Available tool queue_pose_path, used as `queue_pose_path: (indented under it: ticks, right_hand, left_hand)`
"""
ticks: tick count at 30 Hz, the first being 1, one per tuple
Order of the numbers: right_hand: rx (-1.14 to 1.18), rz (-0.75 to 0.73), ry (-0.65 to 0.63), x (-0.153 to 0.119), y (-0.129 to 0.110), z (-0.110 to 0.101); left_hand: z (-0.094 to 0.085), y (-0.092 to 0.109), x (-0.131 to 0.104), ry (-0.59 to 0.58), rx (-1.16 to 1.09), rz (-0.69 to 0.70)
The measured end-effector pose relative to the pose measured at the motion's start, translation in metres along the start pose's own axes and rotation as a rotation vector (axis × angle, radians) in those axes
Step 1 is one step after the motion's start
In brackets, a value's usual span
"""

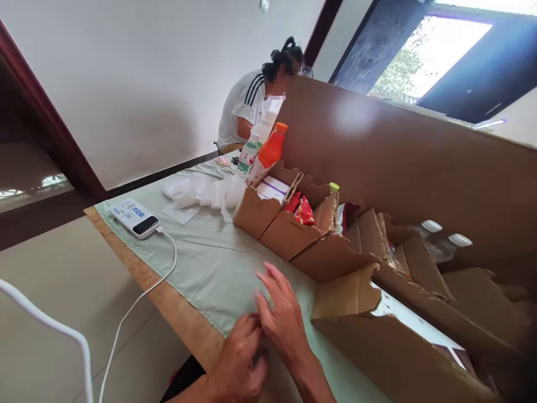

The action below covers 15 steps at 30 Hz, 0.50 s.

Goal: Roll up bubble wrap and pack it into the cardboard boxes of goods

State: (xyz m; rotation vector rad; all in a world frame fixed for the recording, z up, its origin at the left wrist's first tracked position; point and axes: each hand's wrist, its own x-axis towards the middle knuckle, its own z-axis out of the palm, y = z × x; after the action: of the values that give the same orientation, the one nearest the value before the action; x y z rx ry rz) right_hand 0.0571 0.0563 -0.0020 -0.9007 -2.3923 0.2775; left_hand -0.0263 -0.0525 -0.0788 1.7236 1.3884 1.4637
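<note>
My left hand [237, 364] rests at the table's near edge with its fingers curled inward, touching my right hand. My right hand [281, 316] lies flat on the pale green cloth [210, 263], fingers spread and holding nothing. Whether the left hand grips anything is hidden. Just right of my right hand stands a row of torn cardboard compartments [335, 257]. One compartment holds red packets [301, 210], another a white box [272, 189].
A white power bank [135, 218] with a white cable [138, 296] lies at the cloth's far left. Crumpled clear plastic [205, 193], an orange bottle [272, 148] and a clear bottle [248, 154] stand farther back. A tall cardboard wall [398, 157] runs along the right. Another person [251, 106] sits at the far end.
</note>
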Motion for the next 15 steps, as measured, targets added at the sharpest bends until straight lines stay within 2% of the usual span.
queue_pose_path:
  ticks: [5, 8, 10, 11, 13, 15]
  right_hand:
    - [0.061, 0.071, -0.29, 0.127, -0.027, 0.067]
    - [0.062, 0.13, -0.332, 0.173, -0.036, 0.094]
    - [0.061, 0.128, -0.319, 0.174, -0.039, 0.095]
    - [0.07, 0.114, -0.302, 0.165, -0.04, 0.088]
    - [0.099, 0.077, -0.23, 0.126, -0.038, 0.06]
    - [0.209, -0.007, -0.006, 0.068, -0.027, 0.019]
  left_hand:
    - [0.008, -0.013, 0.002, 0.007, -0.016, 0.045]
    - [0.015, -0.027, 0.001, 0.008, -0.024, 0.067]
    - [0.019, -0.033, 0.001, 0.031, -0.044, 0.092]
    - [0.019, -0.035, 0.001, 0.038, -0.055, 0.101]
    - [0.019, -0.034, 0.001, 0.036, -0.078, 0.084]
    - [0.015, -0.027, 0.001, 0.023, -0.095, 0.038]
